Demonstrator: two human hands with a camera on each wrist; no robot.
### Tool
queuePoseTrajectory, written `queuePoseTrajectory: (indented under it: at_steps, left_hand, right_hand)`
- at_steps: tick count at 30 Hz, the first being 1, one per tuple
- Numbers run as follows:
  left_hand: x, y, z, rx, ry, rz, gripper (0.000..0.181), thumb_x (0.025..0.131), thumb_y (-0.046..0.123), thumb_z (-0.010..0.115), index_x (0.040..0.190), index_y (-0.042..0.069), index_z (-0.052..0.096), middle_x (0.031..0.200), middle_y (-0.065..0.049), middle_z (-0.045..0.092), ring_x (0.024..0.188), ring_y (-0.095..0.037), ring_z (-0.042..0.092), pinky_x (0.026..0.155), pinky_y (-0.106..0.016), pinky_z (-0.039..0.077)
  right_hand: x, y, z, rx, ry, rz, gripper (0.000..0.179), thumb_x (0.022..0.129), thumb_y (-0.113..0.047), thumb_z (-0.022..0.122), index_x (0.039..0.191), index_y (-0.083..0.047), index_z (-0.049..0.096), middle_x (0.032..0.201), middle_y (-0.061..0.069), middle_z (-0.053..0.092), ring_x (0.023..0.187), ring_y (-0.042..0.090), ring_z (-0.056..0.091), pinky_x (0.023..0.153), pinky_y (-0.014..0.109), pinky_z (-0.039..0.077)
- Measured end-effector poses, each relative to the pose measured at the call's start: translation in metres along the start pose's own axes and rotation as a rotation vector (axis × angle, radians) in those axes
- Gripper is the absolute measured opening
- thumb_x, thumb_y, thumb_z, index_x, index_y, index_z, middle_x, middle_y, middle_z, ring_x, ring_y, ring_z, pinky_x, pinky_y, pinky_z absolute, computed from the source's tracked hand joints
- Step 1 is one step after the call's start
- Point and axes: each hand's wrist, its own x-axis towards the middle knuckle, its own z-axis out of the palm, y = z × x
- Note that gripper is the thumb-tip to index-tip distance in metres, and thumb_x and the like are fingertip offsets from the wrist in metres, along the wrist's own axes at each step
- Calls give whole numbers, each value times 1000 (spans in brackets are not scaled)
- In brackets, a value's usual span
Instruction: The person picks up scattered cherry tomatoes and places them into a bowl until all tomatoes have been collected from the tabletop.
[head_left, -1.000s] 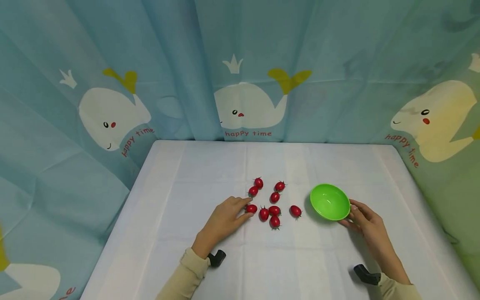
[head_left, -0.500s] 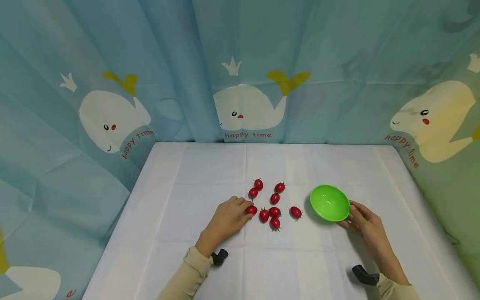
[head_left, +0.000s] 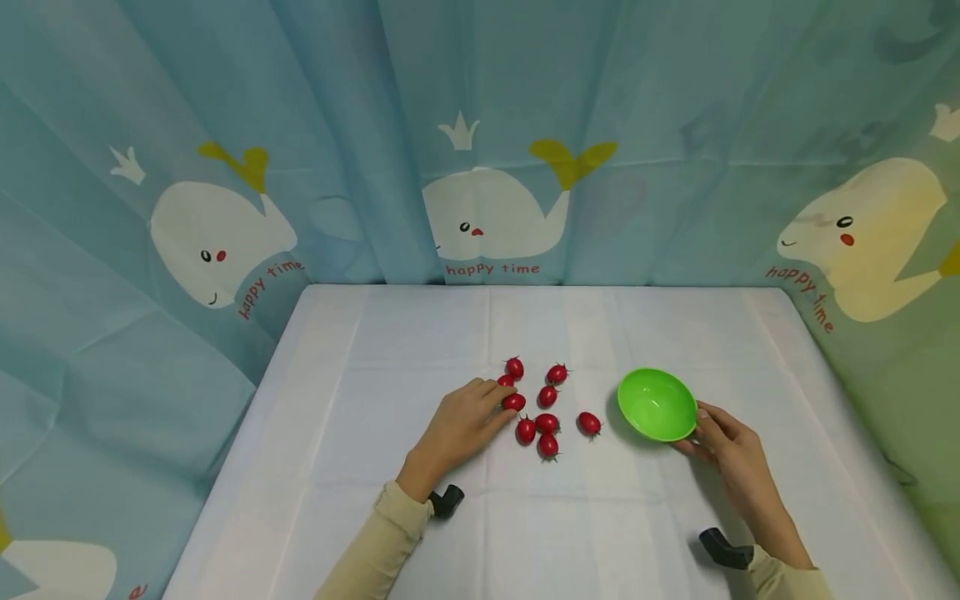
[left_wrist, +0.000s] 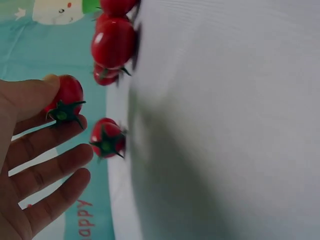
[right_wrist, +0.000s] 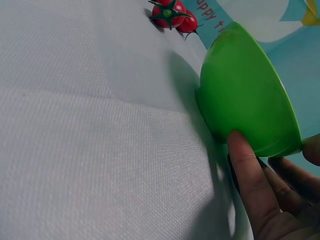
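Tomato (left_wrist: 73, 89): glossy red oval with a green, star-shaped stem, raised above your tabletop (head_left: 390, 342) near the other tomatoes (head_left: 547, 423).
Left fingers (left_wrist: 56, 165): you pinch that tomato against your thumb, the lower two spread apart.
Right fingers (right_wrist: 255, 182): you grip the smooth green bowl (right_wrist: 240, 90) by its edge.

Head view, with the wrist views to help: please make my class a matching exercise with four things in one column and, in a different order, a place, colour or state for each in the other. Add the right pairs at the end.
Things
1. Left hand
2. Bowl
3. Right hand
4. Tablecloth

Descriptions
A. White, spread under the loose tomatoes
B. Holds something green at its edge
C. Pinches a red tomato
D. Bright green, with nothing to be seen inside

Right pairs: 1-C, 2-D, 3-B, 4-A
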Motion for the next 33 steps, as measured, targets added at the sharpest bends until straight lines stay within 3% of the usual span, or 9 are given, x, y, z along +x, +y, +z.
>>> queuePoseTrajectory:
  at_steps: [7, 11, 16, 22, 28, 33]
  left_hand:
    - [24, 14, -5, -62, 38, 79, 34, 100, 31, 72, 131, 14, 71, 120, 1, 74, 107, -14, 68, 91, -27, 60]
    - [32, 18, -6, -71, 33, 107, 35, 100, 30, 72, 131, 14, 70, 119, 2, 73, 109, -12, 68, 94, -26, 60]
    - [49, 28, -4, -114, 1, 132, 37, 99, 28, 73, 133, 13, 70, 117, -1, 73, 106, -13, 68, 94, -27, 60]
    - [69, 45, 2, -176, -73, 165, 35, 104, 29, 66, 134, 12, 68, 122, -1, 73, 110, -13, 68, 99, -22, 56]
    - [81, 58, 10, -190, -114, 222, 36, 106, 32, 62, 136, 12, 67, 123, 2, 73, 114, -10, 68, 105, -18, 52]
    - [88, 69, 12, -232, -151, 262, 33, 105, 28, 64, 134, 13, 68, 121, 3, 73, 110, -8, 67, 98, -12, 51]
  right_hand:
    - [1, -8, -6, -60, -9, -40, 66, 110, -29, 54, 149, 20, 35, 113, -27, 66, 99, -8, 69, 82, 16, 60]
    - [2, -8, -4, -73, -16, -11, 69, 110, -31, 54, 150, 20, 33, 111, -29, 65, 99, -9, 69, 83, 17, 60]
    - [0, -5, 0, -67, 1, 8, 70, 109, -33, 55, 150, 19, 34, 112, -30, 63, 99, -9, 69, 84, 18, 61]
    - [-3, -4, 0, -79, 14, 10, 70, 109, -34, 55, 150, 18, 35, 113, -30, 61, 99, -11, 67, 84, 16, 60]
    - [-3, -5, 2, -119, 13, 35, 73, 109, -38, 54, 152, 17, 33, 111, -31, 60, 100, -12, 66, 85, 16, 59]
    - [-3, -5, 6, -109, 11, 45, 75, 109, -39, 53, 153, 17, 31, 110, -28, 62, 98, -9, 66, 86, 17, 60]
